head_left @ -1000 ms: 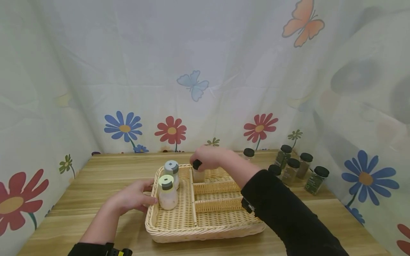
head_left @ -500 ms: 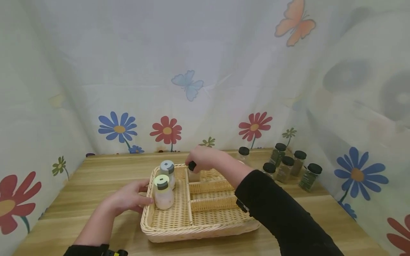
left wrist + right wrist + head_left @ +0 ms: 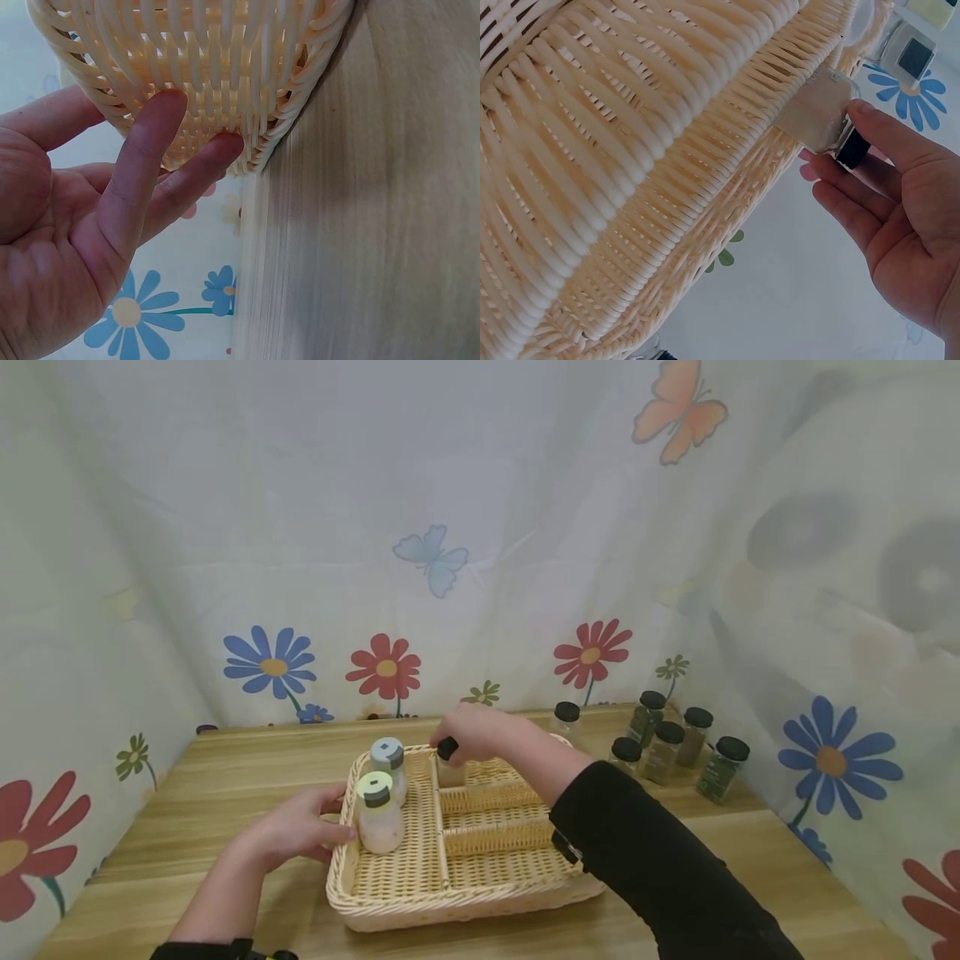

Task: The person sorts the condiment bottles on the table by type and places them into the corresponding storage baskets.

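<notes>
My right hand (image 3: 476, 732) pinches a small clear jar by its black cap (image 3: 853, 148), with thumb and fingers around the cap. The pale-filled jar (image 3: 821, 112) stands in the back compartment of the woven basket (image 3: 480, 906), against the divider. At the basket's left side, my left hand (image 3: 300, 827) rests its extended fingers (image 3: 131, 184) on the outer wall. Close to that hand, inside the long left compartment, stand a bottle with a yellow-green and grey cap (image 3: 380, 814) and a bottle with a pale blue and grey cap (image 3: 388, 760).
Several black-capped spice jars (image 3: 663, 752) stand on the wooden table (image 3: 247, 760) at the right, behind the right forearm. Another black-capped jar (image 3: 566, 717) is just behind the basket's back right. Low dividers (image 3: 495, 837) split the basket's right part. A patterned curtain (image 3: 480, 460) surrounds the table.
The head view has turned slightly right, so everything sits further left in it. Both hands keep their places: the right on the jar's cap, the left at the basket's side.
</notes>
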Motion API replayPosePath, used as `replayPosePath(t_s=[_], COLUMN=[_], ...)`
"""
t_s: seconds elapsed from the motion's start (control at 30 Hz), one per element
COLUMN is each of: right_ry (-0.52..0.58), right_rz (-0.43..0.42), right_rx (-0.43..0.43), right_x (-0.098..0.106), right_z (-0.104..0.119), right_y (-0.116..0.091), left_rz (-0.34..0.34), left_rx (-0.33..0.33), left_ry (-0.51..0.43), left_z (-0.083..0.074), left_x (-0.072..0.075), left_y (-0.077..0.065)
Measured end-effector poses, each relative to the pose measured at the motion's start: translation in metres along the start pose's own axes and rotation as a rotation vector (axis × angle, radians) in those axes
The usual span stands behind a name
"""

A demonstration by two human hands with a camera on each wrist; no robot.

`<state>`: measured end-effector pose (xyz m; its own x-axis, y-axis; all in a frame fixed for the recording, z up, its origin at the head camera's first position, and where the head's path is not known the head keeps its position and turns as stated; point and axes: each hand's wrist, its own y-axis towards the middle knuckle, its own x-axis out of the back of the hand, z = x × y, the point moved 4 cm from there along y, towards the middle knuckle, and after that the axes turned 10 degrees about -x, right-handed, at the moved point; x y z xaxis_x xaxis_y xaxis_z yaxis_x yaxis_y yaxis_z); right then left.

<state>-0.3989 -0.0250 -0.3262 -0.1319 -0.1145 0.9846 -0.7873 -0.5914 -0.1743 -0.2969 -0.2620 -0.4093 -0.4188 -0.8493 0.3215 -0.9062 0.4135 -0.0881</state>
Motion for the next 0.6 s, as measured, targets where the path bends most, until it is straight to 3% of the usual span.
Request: replayPosePath(t_s=[0.2,0.37,0.6], right_ry=[0.1,0.163,0.232], right_rz=[0.025,0.046,-0.078], right_rx=[0.016,0.002,0.024], right_x=[-0.002,0.009,0.035], right_z=[-0.008,-0.02,-0.043], right_y=[-0.006,-0.017,-0.034], left_rz=[0.011,-0.005,-0.009], left_rx=[-0.012,0.004,0.001], left_ry=[-0.005,0.018,0.018], left_z=[0.002,0.001,-0.002], left_x=[0.0,0.0,0.001], left_y=[0.0,0.001,-0.001])
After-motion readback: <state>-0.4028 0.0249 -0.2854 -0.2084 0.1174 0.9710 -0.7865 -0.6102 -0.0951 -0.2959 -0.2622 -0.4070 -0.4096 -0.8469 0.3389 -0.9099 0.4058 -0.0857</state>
